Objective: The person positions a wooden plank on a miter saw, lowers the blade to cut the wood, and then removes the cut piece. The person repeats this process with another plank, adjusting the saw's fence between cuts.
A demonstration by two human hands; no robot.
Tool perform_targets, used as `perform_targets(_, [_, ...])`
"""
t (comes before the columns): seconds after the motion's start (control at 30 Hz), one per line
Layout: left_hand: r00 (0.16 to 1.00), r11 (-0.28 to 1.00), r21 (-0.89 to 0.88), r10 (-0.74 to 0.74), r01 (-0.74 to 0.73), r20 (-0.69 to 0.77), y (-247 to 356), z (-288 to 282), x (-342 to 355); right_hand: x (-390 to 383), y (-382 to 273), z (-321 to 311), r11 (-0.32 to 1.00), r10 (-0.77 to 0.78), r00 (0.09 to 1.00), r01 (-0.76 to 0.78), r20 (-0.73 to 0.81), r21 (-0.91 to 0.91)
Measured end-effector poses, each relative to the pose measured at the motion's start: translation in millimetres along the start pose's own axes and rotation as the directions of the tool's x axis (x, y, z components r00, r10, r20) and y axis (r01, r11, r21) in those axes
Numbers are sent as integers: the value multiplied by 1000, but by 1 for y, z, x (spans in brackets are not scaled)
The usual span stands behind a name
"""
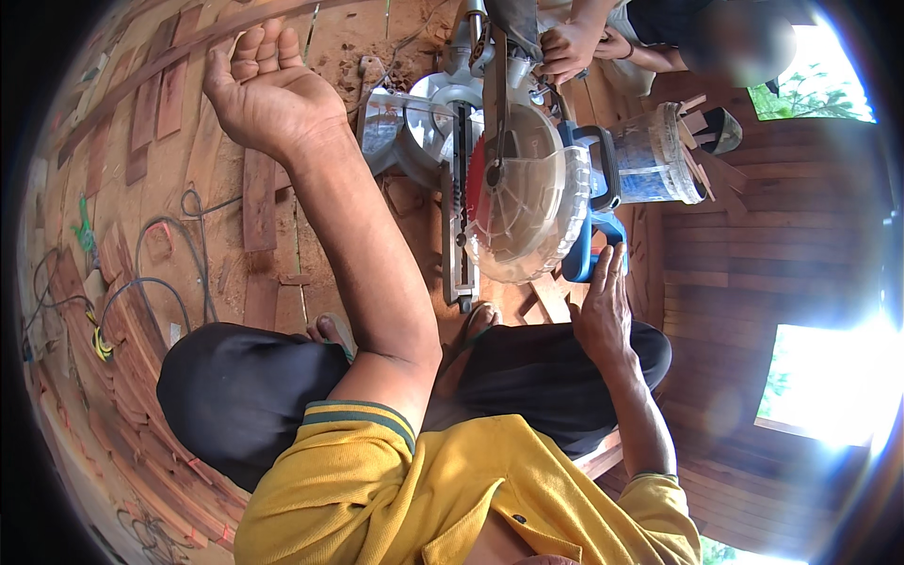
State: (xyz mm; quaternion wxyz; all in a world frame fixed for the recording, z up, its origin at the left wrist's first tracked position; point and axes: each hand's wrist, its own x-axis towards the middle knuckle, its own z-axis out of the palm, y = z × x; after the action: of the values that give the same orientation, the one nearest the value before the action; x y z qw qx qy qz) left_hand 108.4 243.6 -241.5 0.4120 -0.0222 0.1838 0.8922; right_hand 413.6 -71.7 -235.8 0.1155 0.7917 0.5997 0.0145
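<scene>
A mitre saw (pixel 527 188) stands on the floor ahead of me, its blade partly behind a clear guard, with a silver round base (pixel 428 104) and a blue handle (pixel 593 240). My right hand (pixel 605 315) is beside that handle, fingers stretched out and not wrapped round it; whether the fingertips touch it I cannot tell. Out to the left of the saw, my left hand (pixel 278 99) is raised, palm up and fingers loosely bent, with nothing in the palm. It appears close to a long wooden strip (pixel 141 89).
Another person's hand (pixel 565 52) is at the back of the saw. A bucket (pixel 650 155) of wood offcuts stands to its right. Cables (pixel 202 245) lie at left among planks (pixel 122 348) and short boards (pixel 261 202). A plank wall (pixel 725 226) with bright openings rises at right.
</scene>
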Motion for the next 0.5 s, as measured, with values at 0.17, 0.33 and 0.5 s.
perform_targets(0.17, [1000, 999, -42, -30, 30, 7, 0, -1, 0, 0, 0, -1, 1000, 12, 1000, -12, 13, -1])
perform_targets(0.33, [999, 997, -71, -33, 35, 25, -1, -6, 8, -1, 3, 5, 999, -19, 1000, 18, -19, -41])
perform_targets(0.5, [999, 996, -77, -34, 35, 12, -3, -8, 12, 0, 7, 11, 999, -20, 999, 19, -27, -48])
